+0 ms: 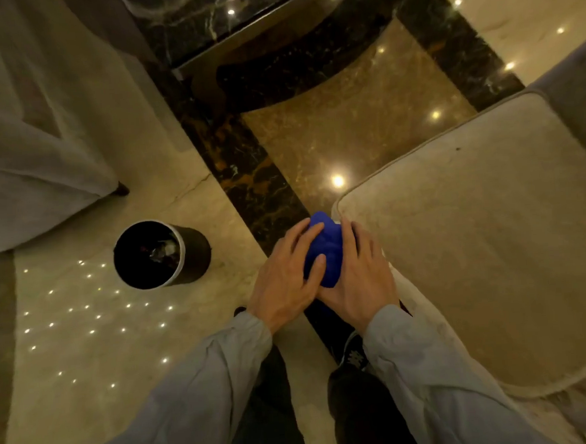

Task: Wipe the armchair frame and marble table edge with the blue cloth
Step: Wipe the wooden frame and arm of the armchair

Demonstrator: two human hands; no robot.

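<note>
Left hand [283, 277] and right hand [360, 272] together at centre, both clamped on the bunched blue cloth [324, 250], thumbs over it, grey sleeves [205, 381] trailing down to 6 o'clock. Cloth just beside the near corner of the armchair [475, 245] cushion, which spreads off toward 3 o'clock. Farther out: black bin [159, 254] at 9 o'clock on the pale floor [86, 337], dark marble table [238, 22] at 12 o'clock, second draped chair [33, 152] at 10 o'clock.
</note>
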